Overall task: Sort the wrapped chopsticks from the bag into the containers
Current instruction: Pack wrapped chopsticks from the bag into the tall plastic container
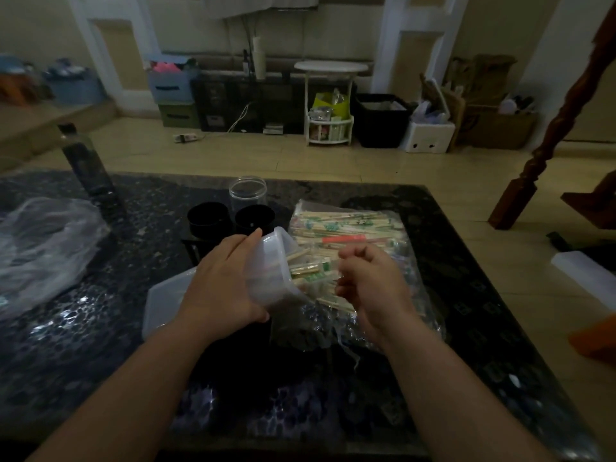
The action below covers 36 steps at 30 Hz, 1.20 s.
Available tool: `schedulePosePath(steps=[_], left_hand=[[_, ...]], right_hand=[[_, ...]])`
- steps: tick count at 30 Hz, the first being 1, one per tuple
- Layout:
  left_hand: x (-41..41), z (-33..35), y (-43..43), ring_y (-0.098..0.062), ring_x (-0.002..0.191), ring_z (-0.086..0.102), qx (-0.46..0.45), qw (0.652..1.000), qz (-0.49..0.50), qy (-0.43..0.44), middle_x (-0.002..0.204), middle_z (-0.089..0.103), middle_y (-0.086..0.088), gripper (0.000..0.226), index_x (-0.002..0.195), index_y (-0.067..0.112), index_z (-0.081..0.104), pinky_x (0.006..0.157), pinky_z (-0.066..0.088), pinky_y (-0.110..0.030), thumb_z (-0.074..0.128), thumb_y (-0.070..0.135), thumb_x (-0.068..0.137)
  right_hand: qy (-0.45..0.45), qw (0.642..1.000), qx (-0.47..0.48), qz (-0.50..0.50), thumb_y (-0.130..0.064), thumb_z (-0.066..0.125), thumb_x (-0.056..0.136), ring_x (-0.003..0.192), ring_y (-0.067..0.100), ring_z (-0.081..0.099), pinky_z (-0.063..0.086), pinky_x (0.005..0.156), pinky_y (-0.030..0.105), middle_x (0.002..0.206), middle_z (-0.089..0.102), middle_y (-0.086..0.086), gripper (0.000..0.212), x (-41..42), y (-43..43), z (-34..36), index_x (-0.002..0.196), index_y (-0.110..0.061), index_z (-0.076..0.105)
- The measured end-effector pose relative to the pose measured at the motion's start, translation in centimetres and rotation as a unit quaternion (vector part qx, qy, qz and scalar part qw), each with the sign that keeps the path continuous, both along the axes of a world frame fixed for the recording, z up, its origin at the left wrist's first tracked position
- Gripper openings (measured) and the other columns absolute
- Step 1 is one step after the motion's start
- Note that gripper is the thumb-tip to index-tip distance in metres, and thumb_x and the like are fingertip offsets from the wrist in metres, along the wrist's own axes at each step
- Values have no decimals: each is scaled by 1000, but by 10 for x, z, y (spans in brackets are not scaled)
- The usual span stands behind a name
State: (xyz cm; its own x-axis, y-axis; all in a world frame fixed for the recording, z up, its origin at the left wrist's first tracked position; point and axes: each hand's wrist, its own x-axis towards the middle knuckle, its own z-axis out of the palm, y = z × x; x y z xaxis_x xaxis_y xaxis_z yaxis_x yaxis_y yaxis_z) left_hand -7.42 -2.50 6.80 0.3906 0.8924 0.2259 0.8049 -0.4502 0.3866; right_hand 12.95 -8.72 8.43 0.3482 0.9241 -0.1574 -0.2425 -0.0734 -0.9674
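A clear plastic bag full of wrapped chopsticks lies on the dark table, right of centre. My left hand grips a translucent plastic tub tipped on its side, its mouth facing the bag with chopsticks at the opening. My right hand hovers over the bag's near end with its fingers curled; whether they pinch a chopstick is hidden. Behind the tub stand two black cups and a clear jar.
A translucent lid or tray lies under my left wrist. A crumpled clear bag sits at the table's left. The dark patterned table ends at the right, with tiled floor, a wooden post and boxes beyond.
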Motion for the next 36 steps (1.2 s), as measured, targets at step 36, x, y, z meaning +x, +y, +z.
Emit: schedulePosePath(steps=[36], left_hand=[[0,8,-1,-18,133,28,-10,998,37,-42,150,28,2,131,154,25,19,102,30,-34,95,30,48]], right_hand=[[-650,683,-274,190,-34,73,78,99,25,63,43,71,28,104,65,2,24,19,-5,-29,92,-24,56]])
